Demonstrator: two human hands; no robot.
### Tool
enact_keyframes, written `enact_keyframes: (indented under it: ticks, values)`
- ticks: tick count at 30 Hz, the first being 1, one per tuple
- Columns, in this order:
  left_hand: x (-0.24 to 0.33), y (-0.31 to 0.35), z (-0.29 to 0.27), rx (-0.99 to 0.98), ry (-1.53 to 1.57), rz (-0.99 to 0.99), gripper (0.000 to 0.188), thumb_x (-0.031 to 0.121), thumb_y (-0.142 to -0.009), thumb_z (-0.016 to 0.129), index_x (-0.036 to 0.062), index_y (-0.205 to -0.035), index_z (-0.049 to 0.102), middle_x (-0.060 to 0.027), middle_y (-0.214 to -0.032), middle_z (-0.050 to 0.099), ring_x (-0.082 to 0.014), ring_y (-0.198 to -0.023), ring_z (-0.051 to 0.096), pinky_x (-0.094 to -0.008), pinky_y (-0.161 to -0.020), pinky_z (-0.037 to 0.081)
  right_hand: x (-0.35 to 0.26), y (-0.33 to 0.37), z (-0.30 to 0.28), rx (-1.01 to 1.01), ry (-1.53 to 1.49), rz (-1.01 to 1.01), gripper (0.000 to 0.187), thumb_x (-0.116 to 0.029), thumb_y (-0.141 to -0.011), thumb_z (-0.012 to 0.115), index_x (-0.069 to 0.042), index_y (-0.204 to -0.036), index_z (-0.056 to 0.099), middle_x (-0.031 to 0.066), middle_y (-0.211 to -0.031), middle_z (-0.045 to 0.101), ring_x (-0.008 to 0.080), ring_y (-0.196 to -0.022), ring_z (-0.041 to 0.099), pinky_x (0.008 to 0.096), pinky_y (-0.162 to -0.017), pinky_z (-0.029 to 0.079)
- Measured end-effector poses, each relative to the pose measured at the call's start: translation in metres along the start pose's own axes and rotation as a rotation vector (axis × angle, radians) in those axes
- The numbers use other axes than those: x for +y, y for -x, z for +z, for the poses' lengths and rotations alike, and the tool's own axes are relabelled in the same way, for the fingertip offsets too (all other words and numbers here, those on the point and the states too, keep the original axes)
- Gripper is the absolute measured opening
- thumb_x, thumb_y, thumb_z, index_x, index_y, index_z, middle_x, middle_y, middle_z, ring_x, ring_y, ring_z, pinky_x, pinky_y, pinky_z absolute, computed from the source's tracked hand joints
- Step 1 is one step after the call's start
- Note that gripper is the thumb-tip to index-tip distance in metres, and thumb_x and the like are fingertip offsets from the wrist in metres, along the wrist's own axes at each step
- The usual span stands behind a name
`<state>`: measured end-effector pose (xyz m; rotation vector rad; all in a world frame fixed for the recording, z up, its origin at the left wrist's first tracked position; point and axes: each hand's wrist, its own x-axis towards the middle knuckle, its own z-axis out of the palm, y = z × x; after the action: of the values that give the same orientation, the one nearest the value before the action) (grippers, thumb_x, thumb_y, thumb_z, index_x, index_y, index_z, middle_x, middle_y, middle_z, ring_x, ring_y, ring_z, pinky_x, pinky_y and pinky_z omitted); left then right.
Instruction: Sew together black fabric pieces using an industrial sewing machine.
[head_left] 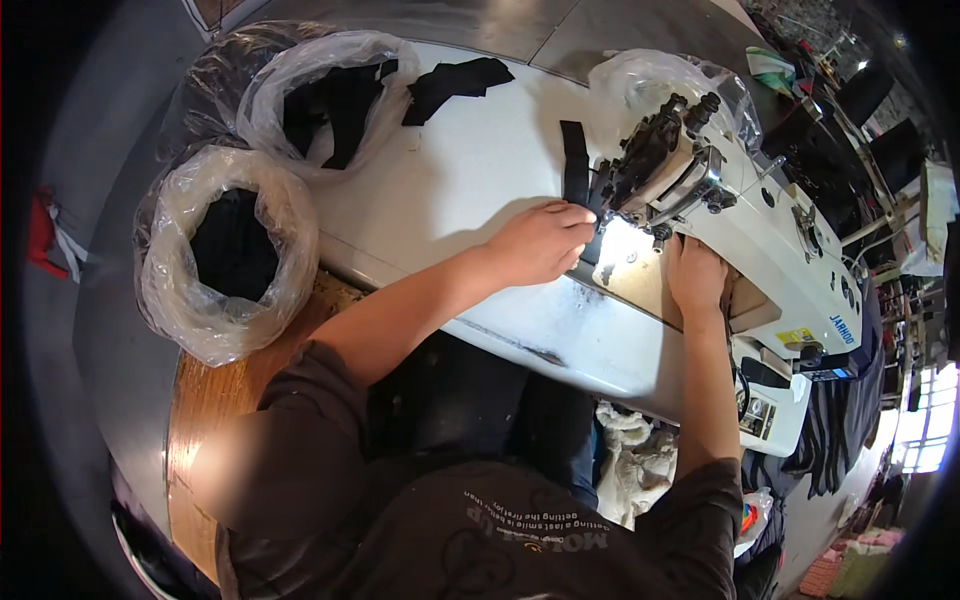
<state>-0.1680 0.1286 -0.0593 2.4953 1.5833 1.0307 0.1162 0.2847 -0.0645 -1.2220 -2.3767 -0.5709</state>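
Observation:
A white sewing machine (770,225) stands at the right of a white table, its lamp lighting the needle area. My left hand (548,240) lies just left of the needle, thumb and fingers closed on a black fabric strip (576,160). The strip runs away from me across the table, beside the machine head (655,160). Under the machine's arm, close to the right of the lit spot, is my right hand (697,270) with its fingers bent together. Whatever its fingertips hold, if anything, is hidden.
Two clear plastic bags with black fabric, a nearer bag (165,255) and a farther bag (400,75), stand at the left. Loose black pieces (455,88) lie by the farther one. Another clear bag (625,75) sits behind the machine. White cloth (630,460) lies below the table edge.

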Motion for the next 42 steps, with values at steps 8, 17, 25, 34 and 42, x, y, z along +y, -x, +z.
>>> enact_keyframes:
  ticks: [8, 17, 25, 34, 42]
  values:
    - [-0.045, -0.006, 0.010, 0.047, -0.226, -0.015, 0.037, 0.018, -0.099, 0.067, 0.0074, -0.134, 0.071, -0.0111, -0.146, 0.066, -0.0312, -0.143, 0.056, -0.0457, -0.122, 0.045, 0.004, 0.077, -0.124, -0.148, -0.296, 0.060, 0.028, -0.007, -0.103, 0.062, 0.004, -0.128, 0.068, 0.0241, -0.131, 0.069, 0.0492, -0.114, 0.068, 0.0517, -0.098, 0.056]
    - [-0.021, -0.005, -0.027, -0.089, -0.261, -0.055, 0.040, 0.026, -0.093, 0.077, 0.0076, -0.127, 0.072, -0.0090, -0.116, 0.068, -0.0331, -0.120, 0.065, -0.0425, -0.107, 0.054, 0.083, 0.169, -0.161, -0.519, -0.153, 0.251, 0.054, -0.009, -0.088, 0.073, 0.007, -0.138, 0.060, 0.0292, -0.113, 0.072, 0.0487, -0.104, 0.070, 0.0560, -0.091, 0.057]
    - [-0.030, 0.002, -0.009, 0.082, -0.336, -0.110, 0.030, 0.018, -0.084, 0.078, 0.0092, -0.112, 0.075, -0.0062, -0.107, 0.072, -0.0305, -0.110, 0.069, -0.0420, -0.096, 0.058, 0.104, 0.184, -0.202, -0.559, -0.577, 0.543, 0.051, -0.013, -0.090, 0.077, 0.008, -0.136, 0.067, 0.0101, -0.075, 0.064, 0.0193, -0.067, 0.062, 0.0353, -0.064, 0.051]
    - [-0.037, 0.003, 0.000, 0.264, -0.277, -0.214, 0.010, 0.021, -0.092, 0.074, 0.0110, -0.089, 0.076, -0.0064, -0.098, 0.070, -0.0289, -0.104, 0.068, -0.0456, -0.093, 0.056, -0.084, 0.093, -0.163, -1.123, -1.769, 0.664, 0.085, -0.079, -0.107, 0.038, 0.000, -0.121, 0.065, 0.0104, -0.086, 0.068, 0.0240, -0.070, 0.068, 0.0333, -0.062, 0.050]
    - [-0.031, -0.002, -0.006, 0.302, -0.320, -0.203, 0.009, 0.020, -0.093, 0.074, 0.0112, -0.094, 0.073, -0.0060, -0.095, 0.069, -0.0299, -0.100, 0.068, -0.0459, -0.088, 0.056, -0.137, 0.022, -0.113, -0.889, -1.721, 0.865, 0.082, -0.083, -0.102, 0.048, -0.003, -0.098, 0.065, 0.0028, -0.070, 0.059, 0.0171, -0.048, 0.054, 0.0293, -0.040, 0.033]
